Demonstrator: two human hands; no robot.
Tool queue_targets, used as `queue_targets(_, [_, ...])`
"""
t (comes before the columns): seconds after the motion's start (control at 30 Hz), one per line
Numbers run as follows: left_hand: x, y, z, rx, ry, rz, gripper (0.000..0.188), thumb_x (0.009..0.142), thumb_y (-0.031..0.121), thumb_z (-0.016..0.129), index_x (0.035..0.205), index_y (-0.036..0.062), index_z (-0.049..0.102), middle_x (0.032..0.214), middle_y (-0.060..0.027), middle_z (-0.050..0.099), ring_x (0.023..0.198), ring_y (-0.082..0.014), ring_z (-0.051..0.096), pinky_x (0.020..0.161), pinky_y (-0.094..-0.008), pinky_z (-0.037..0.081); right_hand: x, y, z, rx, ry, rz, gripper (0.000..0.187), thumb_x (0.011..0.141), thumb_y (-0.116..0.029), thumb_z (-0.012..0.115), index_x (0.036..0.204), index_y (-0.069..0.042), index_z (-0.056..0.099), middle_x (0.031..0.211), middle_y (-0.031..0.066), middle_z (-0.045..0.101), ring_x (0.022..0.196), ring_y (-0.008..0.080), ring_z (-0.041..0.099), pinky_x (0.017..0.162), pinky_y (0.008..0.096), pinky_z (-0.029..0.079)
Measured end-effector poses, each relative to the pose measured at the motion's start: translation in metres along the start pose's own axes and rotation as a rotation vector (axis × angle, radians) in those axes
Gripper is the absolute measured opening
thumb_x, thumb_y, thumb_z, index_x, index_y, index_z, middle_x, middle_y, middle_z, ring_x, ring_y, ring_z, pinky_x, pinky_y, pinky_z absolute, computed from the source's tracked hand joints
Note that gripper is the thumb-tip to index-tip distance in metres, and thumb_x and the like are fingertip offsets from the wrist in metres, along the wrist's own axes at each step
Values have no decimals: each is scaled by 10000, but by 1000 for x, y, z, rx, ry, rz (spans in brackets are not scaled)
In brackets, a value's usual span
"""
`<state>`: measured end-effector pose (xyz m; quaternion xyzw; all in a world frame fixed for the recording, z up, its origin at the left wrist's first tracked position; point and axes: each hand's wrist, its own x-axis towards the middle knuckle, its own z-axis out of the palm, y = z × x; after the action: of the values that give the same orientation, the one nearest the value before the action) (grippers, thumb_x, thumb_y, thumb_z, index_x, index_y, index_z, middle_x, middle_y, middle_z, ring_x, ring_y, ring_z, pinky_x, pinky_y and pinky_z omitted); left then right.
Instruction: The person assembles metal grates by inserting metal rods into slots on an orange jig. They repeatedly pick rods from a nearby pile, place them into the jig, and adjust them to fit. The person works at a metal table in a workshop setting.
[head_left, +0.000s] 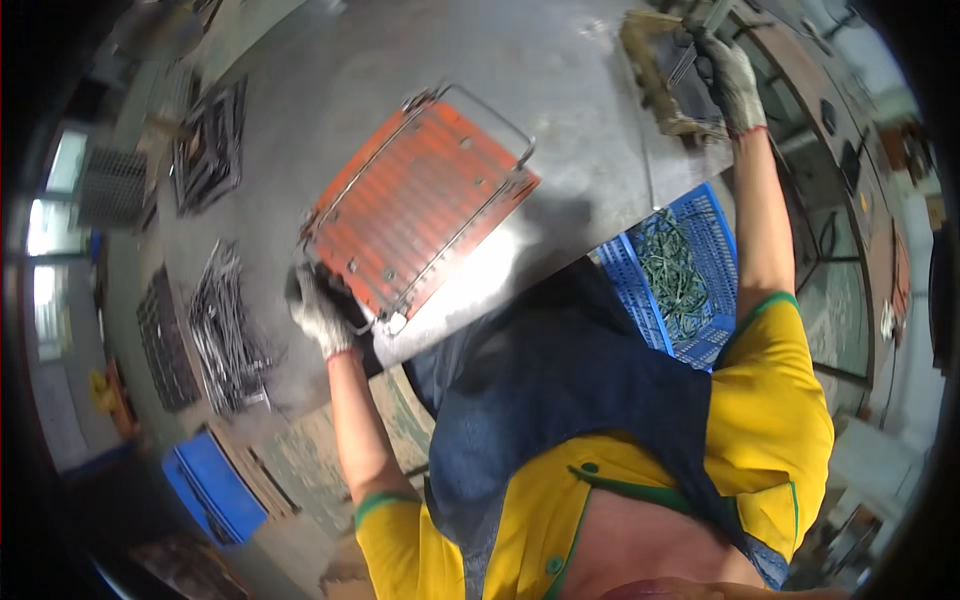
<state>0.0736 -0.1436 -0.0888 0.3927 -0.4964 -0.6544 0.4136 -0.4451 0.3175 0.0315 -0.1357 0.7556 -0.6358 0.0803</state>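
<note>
A red ridged plate (420, 205) lies aslant on the grey metal table (380, 50). Bent metal wire (490, 112) runs along its edges and loops out past its far right end. My left hand (322, 312), in a pale glove with dark fingers, is at the plate's near left corner, fingers curled in; what they grip there is hard to make out. Far to the right, my gloved right hand (735, 85) reaches over a worn brownish open box (650, 85). Its fingers are closed round thin metal rods (714, 16), partly hidden by the glove.
Bundled metal wires (225, 335) lie at the table's left side, with dark wire frames (210, 145) beyond. A blue basket (632, 285) holding green tangled strands (672, 275) stands below the table's right edge. A blue bin (212, 488) is at lower left.
</note>
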Motion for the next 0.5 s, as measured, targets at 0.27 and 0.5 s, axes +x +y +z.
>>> queue_targets(0.27, [-86,96,114,517,-421,512,390,1042,128,521,1415,15,535,1312,-125,645,1159,-197,624,1043,-322,462,-197,-74,211,92,-815,109,314,964,-258,641,1194,-47,677,855,59,709,647,89,645,602,251,538])
queue_targets(0.5, [-127,77,150,530,-756,210,338,960,293,638,1220,87,698,954,-96,754,890,-202,724,811,-329,543,-218,12,267,-559,-952,-554,301,888,-318,660,1042,-60,669,919,136,675,826,285,669,756,407,533])
